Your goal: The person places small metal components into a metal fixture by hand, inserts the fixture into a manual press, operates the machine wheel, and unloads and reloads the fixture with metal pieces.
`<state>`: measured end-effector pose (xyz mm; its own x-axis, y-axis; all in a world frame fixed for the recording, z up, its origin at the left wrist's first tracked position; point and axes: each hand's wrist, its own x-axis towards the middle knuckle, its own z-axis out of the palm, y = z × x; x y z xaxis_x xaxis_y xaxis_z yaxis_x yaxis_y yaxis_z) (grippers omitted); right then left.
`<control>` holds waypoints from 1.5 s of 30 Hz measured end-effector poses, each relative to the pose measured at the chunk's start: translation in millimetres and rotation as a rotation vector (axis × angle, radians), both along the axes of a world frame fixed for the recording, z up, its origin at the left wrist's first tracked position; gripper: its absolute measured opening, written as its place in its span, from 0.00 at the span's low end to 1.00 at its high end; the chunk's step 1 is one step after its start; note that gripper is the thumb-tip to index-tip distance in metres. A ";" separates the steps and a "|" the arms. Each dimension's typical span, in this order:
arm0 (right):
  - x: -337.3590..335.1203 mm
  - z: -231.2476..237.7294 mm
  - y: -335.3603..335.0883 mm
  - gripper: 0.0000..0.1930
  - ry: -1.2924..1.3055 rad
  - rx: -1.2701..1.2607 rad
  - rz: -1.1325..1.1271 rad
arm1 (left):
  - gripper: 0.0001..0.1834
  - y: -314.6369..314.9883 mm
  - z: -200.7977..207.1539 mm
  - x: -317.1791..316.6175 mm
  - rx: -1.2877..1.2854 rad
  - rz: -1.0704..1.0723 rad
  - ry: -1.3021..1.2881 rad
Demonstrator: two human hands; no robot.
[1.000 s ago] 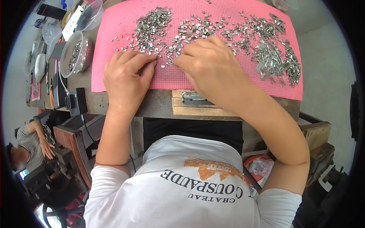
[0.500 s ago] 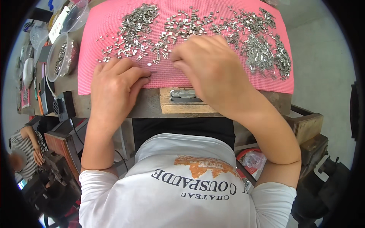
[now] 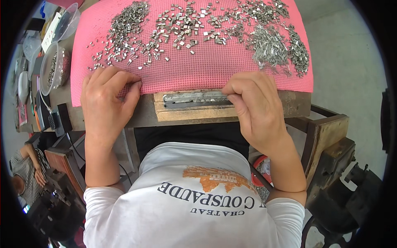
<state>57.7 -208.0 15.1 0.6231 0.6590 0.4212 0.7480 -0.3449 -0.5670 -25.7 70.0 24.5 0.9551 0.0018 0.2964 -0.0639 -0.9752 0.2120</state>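
A pink mesh mat covers the table and carries several heaps of small silver metal parts. At its near edge a metal slotted bar sits on a wooden block. My left hand rests on the mat's near left edge, fingers curled and pinching thin metal pins. My right hand is at the right end of the bar, fingertips pinched against it; whatever small piece they hold is hidden.
Clear plastic tubs with more metal parts stand at the left of the table, with cables and small tools beside them. Another person sits at the lower left. A dark metal stand is at the right.
Both hands have drawn back from the heaps to the mat's near edge. The right hand moved down and right onto the bar. The view tilted down.
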 end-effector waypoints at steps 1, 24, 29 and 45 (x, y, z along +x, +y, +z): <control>0.9 0.1 0.6 0.10 0.001 0.002 -0.001 | 0.04 -0.9 -0.2 0.0 0.002 0.000 -0.011; 13.4 12.9 13.6 0.05 0.140 -0.065 0.050 | 0.09 -51.5 -6.5 9.8 -0.434 -0.273 -0.060; -5.5 0.5 -2.4 0.06 0.153 -0.002 -0.035 | 0.08 -73.5 -14.6 12.9 -0.450 -0.309 -0.052; -11.5 -16.5 2.8 0.09 -0.063 0.020 -0.085 | 0.10 -87.8 -7.0 16.2 -0.145 -0.313 -0.095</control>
